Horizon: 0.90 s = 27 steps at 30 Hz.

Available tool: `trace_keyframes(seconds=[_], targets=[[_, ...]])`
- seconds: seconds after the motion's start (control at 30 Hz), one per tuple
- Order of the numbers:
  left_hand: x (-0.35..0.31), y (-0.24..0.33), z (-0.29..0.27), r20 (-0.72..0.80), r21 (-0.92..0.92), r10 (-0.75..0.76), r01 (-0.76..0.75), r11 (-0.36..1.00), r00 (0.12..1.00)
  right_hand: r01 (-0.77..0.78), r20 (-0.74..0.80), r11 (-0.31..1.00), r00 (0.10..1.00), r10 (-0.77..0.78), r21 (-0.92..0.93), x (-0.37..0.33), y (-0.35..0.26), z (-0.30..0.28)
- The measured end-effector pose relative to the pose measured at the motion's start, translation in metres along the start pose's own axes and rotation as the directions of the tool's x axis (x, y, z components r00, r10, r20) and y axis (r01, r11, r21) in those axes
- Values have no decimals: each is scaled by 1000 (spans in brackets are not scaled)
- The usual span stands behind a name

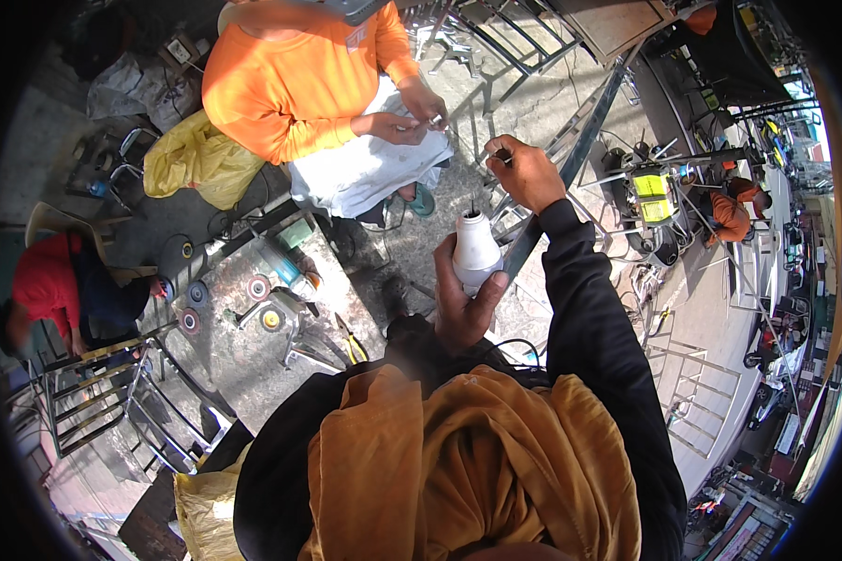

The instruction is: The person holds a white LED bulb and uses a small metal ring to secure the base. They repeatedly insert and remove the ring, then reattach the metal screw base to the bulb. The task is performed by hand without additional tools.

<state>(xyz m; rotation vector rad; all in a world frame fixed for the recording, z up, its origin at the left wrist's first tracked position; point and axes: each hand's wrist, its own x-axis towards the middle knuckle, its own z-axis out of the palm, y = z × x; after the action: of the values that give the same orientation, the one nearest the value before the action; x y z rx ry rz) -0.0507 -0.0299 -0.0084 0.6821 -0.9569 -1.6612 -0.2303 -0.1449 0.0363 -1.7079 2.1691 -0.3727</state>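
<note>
My left hand is wrapped around a white light bulb, held upright with its narrow end up. A thin dark wire sticks out of the bulb's top, where no metal cap shows. My right hand is raised ahead and to the right of the bulb, apart from it. Its thumb and fingers pinch a small metallic piece, whose exact kind I cannot make out. Across from me, a person in an orange top holds something small and pale in both hands.
A worktable at left bears grinding discs, a teal power tool and yellow-handled pliers. Metal frames stand at lower left, near a person in red. A long dark metal bar runs diagonally beside my right hand.
</note>
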Motion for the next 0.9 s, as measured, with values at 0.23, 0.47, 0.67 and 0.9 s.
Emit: trace_keyframes(seconds=[0.23,0.47,0.67,0.9], targets=[[0,2,-1,14,18,9,-10,1000,1000,-40,20,999,999,40,28,0,-2,0],[1,1,-2,18,50,42,-43,998,999,-25,7,1000,1000,25,-15,-1,-2,1],[2,1,-2,10,49,48,-48,998,999,-20,12,1000,1000,20,-23,1,0,2],[2,2,-2,19,61,62,-63,996,998,-4,18,1000,1000,4,-13,1,-3,1]])
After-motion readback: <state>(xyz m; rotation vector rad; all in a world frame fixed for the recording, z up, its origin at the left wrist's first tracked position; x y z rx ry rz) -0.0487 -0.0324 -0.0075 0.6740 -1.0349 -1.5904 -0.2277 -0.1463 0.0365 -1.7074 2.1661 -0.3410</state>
